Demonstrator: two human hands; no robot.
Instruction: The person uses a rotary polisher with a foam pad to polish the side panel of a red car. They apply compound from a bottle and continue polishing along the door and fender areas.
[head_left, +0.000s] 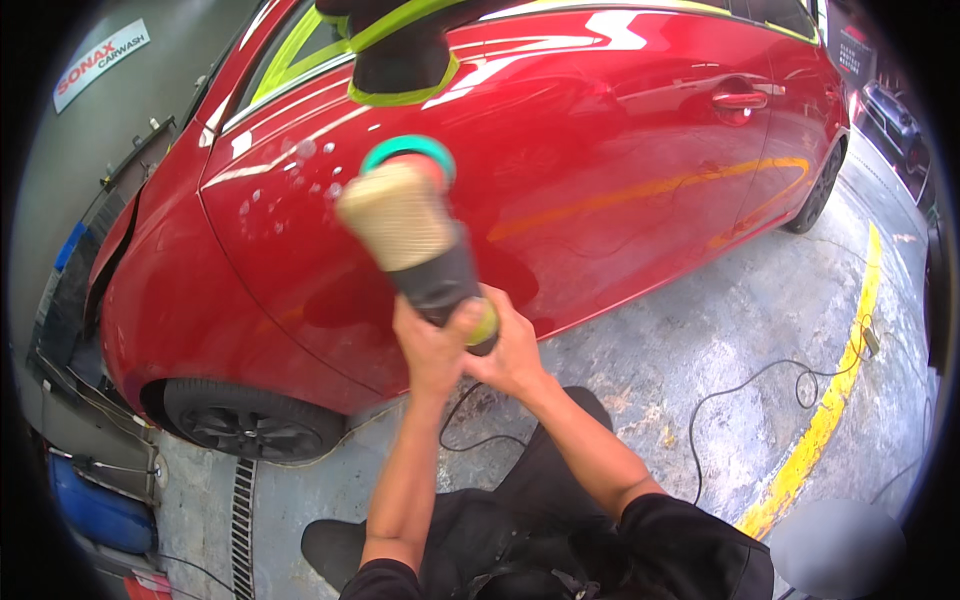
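Both my hands grip the dark rear body of a power polisher (435, 277), which is blurred by motion. My left hand (427, 341) wraps its near side, and my right hand (510, 349) holds the end from the right. A beige ribbed cover (401, 214) surrounds the polisher's head. Beyond it shows a green polishing pad (416, 142) against or just off the red front door (570, 157); I cannot tell which. Whitish spots (300, 180) dot the paint left of the pad. Lime-yellow masking tape (405, 96) edges the dark side mirror (401, 64) above.
A black cord (739, 390) loops across the concrete floor (645, 375) beside a yellow painted line (817, 427). The front wheel (247, 424) stands near a floor drain grate (243, 525). At lower left lies a blue container (101, 502). A wall sign (101, 66) bears writing.
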